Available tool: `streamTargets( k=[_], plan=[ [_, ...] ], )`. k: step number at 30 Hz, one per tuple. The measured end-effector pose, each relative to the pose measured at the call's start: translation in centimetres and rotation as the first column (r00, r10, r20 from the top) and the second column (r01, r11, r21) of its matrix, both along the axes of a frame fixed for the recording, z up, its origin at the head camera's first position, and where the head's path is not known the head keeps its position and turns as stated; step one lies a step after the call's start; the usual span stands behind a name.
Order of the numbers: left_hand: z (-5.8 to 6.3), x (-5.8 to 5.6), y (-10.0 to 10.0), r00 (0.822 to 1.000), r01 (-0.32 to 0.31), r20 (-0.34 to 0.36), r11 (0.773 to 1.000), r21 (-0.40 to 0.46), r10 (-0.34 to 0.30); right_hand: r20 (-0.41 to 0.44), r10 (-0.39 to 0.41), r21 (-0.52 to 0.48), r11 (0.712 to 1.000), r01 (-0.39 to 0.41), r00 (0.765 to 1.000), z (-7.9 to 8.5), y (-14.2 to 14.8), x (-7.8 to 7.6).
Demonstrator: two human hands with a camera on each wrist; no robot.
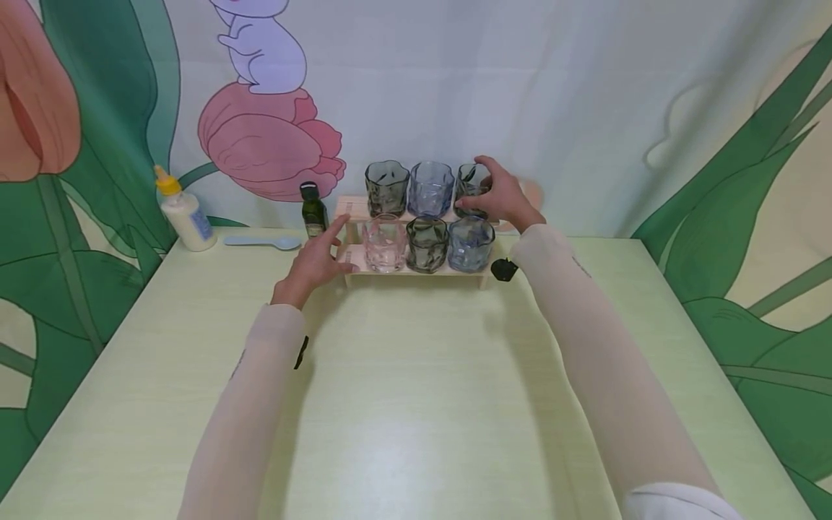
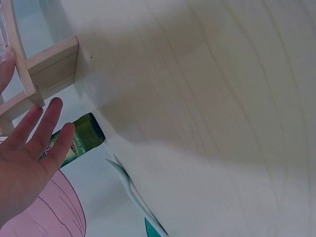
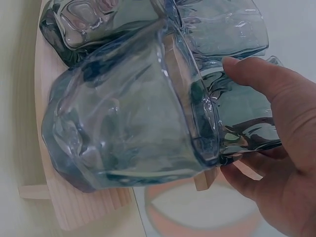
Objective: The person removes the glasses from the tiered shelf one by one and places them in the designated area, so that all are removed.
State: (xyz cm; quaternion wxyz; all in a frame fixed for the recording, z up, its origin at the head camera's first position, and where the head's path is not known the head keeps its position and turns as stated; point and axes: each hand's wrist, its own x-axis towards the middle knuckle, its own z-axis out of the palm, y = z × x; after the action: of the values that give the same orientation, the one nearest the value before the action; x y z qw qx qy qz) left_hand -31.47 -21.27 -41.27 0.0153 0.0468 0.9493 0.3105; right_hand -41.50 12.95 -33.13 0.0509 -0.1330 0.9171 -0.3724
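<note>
A two-tier wooden rack carries several wavy-sided glasses. On its upper tier stand a grey glass, a blue glass and, at the right end, another grey glass. My right hand grips that right-end glass between thumb and fingers. Below are a clear pinkish glass, a dark grey glass and a blue glass. At the rack's left end is my left hand, fingers spread and fairly straight, fingertips against the wood in the left wrist view.
A small dark green bottle stands just beyond my left hand. Farther left lie a pale blue spoon and a white glue bottle with a yellow cap. A printed curtain hangs behind the table.
</note>
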Motion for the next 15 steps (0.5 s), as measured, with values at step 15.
streamTargets(
  k=[15],
  plan=[
    [0.10,0.09,-0.12,1.000,-0.001,0.002,1.000,0.001,0.001,-0.036,-0.061,-0.039,0.997,0.059,0.997,-0.32,0.40,0.17]
  ],
)
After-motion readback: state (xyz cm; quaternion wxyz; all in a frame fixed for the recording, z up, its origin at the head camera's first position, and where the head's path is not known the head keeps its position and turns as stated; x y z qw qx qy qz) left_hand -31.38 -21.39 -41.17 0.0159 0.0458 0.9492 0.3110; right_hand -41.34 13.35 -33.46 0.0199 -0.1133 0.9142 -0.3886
